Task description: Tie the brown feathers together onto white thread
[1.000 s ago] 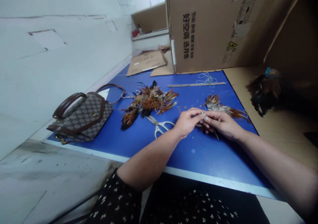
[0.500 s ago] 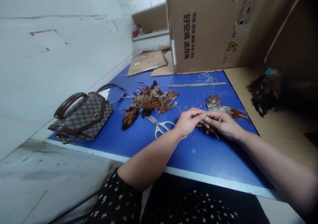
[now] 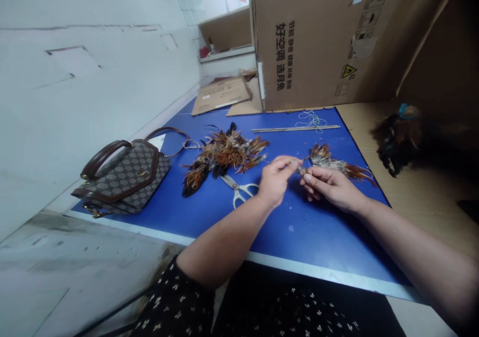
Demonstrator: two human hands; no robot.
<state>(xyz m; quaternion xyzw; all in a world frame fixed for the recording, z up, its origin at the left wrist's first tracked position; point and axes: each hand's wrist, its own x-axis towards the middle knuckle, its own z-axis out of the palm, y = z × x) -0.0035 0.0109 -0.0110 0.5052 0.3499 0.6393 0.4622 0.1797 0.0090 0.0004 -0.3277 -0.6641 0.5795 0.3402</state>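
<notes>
Over the blue table, my right hand [image 3: 335, 187] pinches a small brownish feather [image 3: 302, 170] between thumb and fingers. My left hand [image 3: 275, 181] is closed in a pinch at the feather's other end; its fingertips hide most of that end. Just behind my right hand lies a small bundle of grey and rust-brown feathers [image 3: 331, 163]. A larger heap of brown, orange and black feathers [image 3: 234, 150] spreads to the left of my hands. Scissors [image 3: 243, 192] with pale handles rest beside my left wrist, blades toward the heap.
A patterned handbag [image 3: 129, 180] with brown trim stands at the table's left. Thin sticks [image 3: 295, 128] and tangled string [image 3: 312, 120] lie toward the back, before a big cardboard box [image 3: 318, 53]. Dark feathers [image 3: 400, 137] sit on cardboard at right.
My left hand has drawn slightly left, away from my right hand, so a small gap with the feather in it now shows between the fingertips. The right hand has barely moved.
</notes>
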